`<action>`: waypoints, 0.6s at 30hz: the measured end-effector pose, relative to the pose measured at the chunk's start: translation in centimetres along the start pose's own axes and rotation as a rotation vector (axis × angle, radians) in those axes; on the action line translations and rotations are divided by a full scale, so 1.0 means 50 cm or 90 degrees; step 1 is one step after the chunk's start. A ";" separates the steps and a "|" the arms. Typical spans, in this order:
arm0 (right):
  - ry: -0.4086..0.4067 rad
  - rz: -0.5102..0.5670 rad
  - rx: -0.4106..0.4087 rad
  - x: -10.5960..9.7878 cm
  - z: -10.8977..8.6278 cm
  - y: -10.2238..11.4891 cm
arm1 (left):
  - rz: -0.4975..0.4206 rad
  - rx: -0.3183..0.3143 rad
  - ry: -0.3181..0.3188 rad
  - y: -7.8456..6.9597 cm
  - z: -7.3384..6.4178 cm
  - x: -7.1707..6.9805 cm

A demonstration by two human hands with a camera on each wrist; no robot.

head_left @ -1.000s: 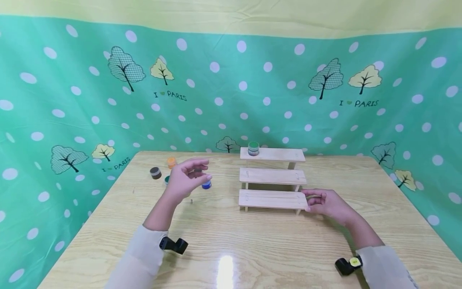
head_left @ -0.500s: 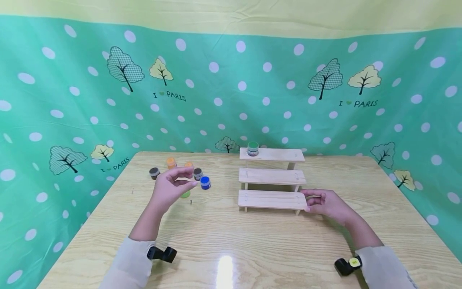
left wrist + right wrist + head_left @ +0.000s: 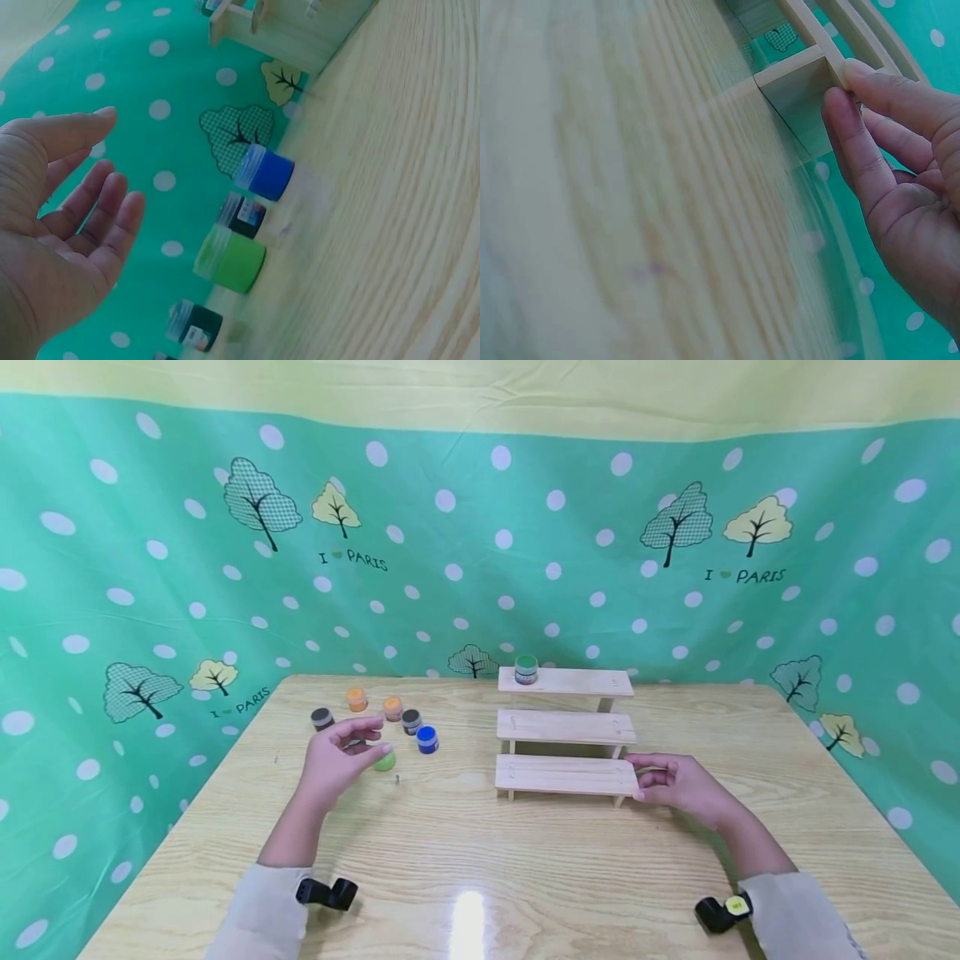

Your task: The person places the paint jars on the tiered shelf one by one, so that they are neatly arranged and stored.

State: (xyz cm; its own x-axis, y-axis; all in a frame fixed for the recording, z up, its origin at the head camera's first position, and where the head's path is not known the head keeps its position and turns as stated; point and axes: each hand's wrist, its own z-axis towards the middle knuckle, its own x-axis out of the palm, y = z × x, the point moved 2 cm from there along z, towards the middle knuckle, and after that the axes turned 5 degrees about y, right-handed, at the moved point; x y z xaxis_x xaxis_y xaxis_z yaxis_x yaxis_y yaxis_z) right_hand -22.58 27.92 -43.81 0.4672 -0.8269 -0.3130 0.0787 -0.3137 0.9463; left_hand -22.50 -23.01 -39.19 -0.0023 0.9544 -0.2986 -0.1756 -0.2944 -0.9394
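My left hand (image 3: 339,762) hovers above the table by a group of small paint jars, holding nothing, its fingers loosely bent. Near its thumb sits a light green jar (image 3: 385,761), with a blue jar (image 3: 427,740) and a black jar (image 3: 412,722) beyond. Another dark jar (image 3: 195,326) shows in the left wrist view; the hand mostly hides it from the head camera. My right hand (image 3: 681,787) pinches the right end of the lowest step of a three-tier wooden stand (image 3: 566,774), thumb on top, finger below (image 3: 851,124). A green-lidded jar (image 3: 527,669) stands on the top tier, left end.
Two orange jars (image 3: 357,700) and a second black jar (image 3: 322,719) stand at the back left of the wooden table (image 3: 420,860). A tiny dark bit (image 3: 397,779) lies in front of the jars. Behind the table hangs a dotted green cloth (image 3: 420,543).
My left hand, empty throughout, has drawn back left and toward me, uncovering the blue, black, light green and an orange jar. The right hand and stand have stayed put.
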 end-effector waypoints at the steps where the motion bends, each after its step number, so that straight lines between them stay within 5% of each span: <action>1: -0.001 0.000 0.000 0.000 0.000 0.000 | 0.006 -0.008 -0.002 0.003 0.000 -0.003; 18: -0.003 0.003 -0.003 0.001 0.001 -0.003 | 0.053 -0.117 0.015 0.077 0.009 -0.032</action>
State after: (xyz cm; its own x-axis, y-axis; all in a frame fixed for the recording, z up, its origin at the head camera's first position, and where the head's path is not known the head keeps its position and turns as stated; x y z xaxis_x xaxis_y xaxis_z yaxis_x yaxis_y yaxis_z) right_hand -22.61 27.93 -43.97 0.4637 -0.8304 -0.3089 0.0806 -0.3077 0.9481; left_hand -23.64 -25.66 -42.26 0.0143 0.9254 -0.3788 0.0067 -0.3789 -0.9254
